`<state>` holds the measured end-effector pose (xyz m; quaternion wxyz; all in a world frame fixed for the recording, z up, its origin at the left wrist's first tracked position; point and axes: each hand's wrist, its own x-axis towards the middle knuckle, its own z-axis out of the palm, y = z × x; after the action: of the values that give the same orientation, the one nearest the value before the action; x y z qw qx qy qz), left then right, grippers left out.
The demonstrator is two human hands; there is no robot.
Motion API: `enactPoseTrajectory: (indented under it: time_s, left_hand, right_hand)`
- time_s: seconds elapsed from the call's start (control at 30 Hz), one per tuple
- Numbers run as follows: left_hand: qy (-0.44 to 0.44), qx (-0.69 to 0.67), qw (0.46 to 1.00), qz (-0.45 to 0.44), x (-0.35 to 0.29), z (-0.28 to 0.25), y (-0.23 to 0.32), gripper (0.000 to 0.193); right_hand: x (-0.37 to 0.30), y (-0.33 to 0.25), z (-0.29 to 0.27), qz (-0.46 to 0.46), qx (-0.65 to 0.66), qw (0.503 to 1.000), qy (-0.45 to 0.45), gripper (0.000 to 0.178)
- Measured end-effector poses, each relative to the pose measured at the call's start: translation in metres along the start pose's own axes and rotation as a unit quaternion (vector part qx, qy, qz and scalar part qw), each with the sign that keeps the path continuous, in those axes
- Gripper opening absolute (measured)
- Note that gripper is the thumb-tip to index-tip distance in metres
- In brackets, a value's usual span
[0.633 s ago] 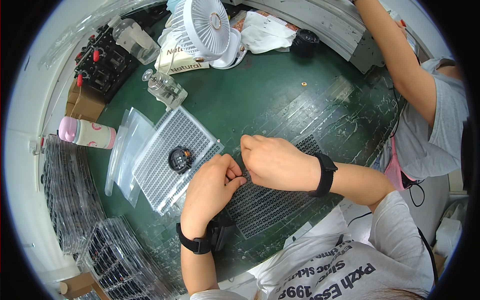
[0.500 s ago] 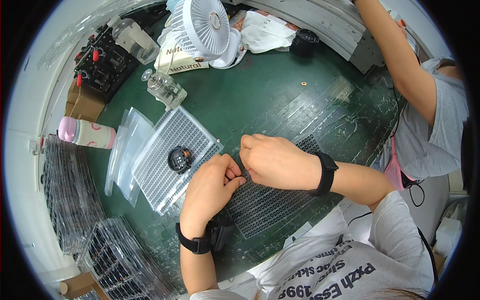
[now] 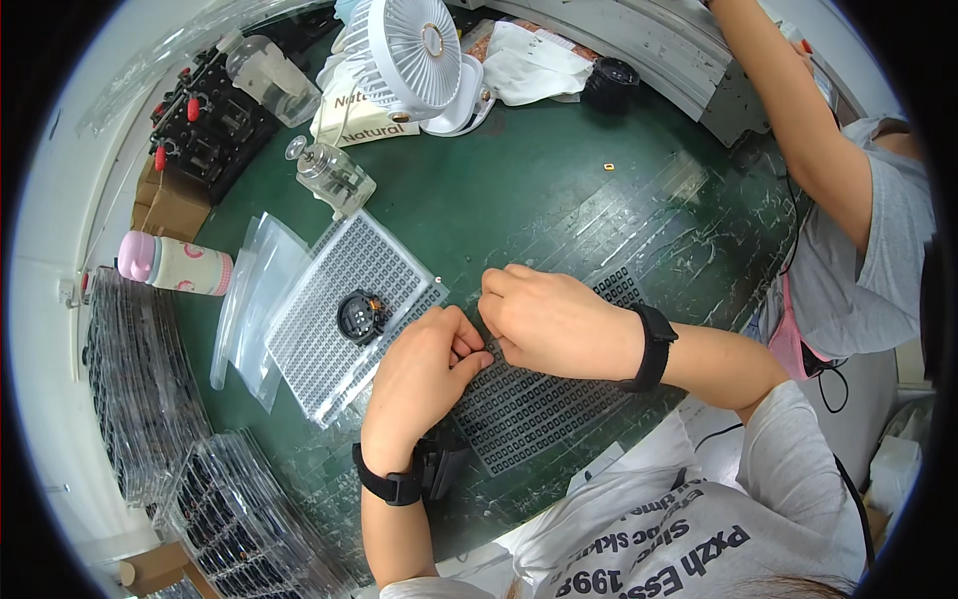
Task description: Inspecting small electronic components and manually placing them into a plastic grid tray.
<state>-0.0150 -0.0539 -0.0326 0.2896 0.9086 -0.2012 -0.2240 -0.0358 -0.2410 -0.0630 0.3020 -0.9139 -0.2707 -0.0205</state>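
A sheet of small black rounded pieces in rows [image 3: 539,414] lies on the table beneath my hands. My left hand [image 3: 421,367] is closed, its fingers curled and its thumb at the sheet's upper left part. Close beside it, my right hand [image 3: 559,321] is over the sheet with fingers bent inward in a pinch. Whatever either hand holds is hidden by the fingers. Left of my left hand is a stack of similar sheets in clear plastic [image 3: 344,275]. A round black part with a small copper-coloured piece [image 3: 361,316] rests on that stack.
A pump bottle [image 3: 334,178], a white fan [image 3: 414,60] and a pink-capped bottle [image 3: 180,265] stand beyond the stack. Clear plastic sleeves [image 3: 264,309] lie left of it. Stacked plastic trays [image 3: 239,514] are at lower left. Another person's arm [image 3: 798,120] reaches in at upper right.
Both hands keep nearly the same place and pose. The whole view has shifted very slightly.
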Motion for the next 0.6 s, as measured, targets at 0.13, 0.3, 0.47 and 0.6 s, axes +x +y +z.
enactPoseTrajectory:
  time_s: [0.13, 0.3, 0.47, 0.6]
  left_hand:
    - [0.001, -0.001, 1.000, -0.001, 0.000, 0.000, 0.001, 0.018]
    - [0.004, 0.004, 1.000, 0.004, 0.000, -0.001, 0.001, 0.018]
    - [0.001, -0.003, 1.000, -0.001, 0.000, -0.002, 0.003, 0.018]
    - [0.003, -0.004, 1.000, 0.001, 0.000, -0.001, 0.002, 0.018]
  right_hand:
    - [-0.001, 0.000, -0.002, -0.013, -0.008, 1.000, 0.000, 0.008]
    - [0.001, 0.005, -0.012, -0.020, 0.026, 0.999, -0.038, 0.009]
    - [0.000, 0.009, -0.010, -0.032, -0.007, 0.998, -0.044, 0.009]
    - [-0.001, 0.005, -0.011, -0.013, -0.017, 0.999, -0.048, 0.008]
